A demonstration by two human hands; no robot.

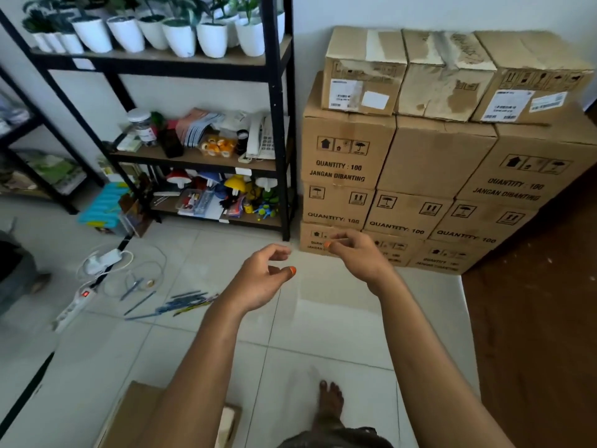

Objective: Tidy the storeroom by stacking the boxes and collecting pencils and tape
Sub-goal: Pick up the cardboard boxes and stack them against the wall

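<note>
Head view, looking down at a pale glossy tiled floor [323,318]. Both bare forearms reach forward at centre frame. The left hand [261,279] is held palm inward with fingers loosely curled and thumb extended, holding nothing. The right hand [355,253] hangs in front of the lowest box, fingers loosely bent; whether the fingertips pinch anything cannot be told.

In the right half of the frame stands the stack of brown corrugated cardboard boxes [436,163], set against the white wall in tiers three boxes wide; printed faces read "QUANTITY : 100" and "JANGAN DIBANTING" beside handling symbols. The top tier is smaller, with scuffed, worn surfaces and white shipping labels. A further flat brown cardboard box [135,418] lies at the lower left edge, partly hidden by the left forearm.

The scattered blue and yellow pencils [177,303] lie loose on the tiles at centre left, well apart from both hands. Just beside them, further left, run a white power strip with a red lit switch [76,305] and tangled white cables [129,263].

The black metal shelving unit with wooden boards [277,124] fills the upper left, just beside the stack; it carries white plastic plant pots [181,37], a white desk telephone [263,140] and mixed coloured clutter. A bare foot [329,399] rests on the tiles at lower centre.
</note>
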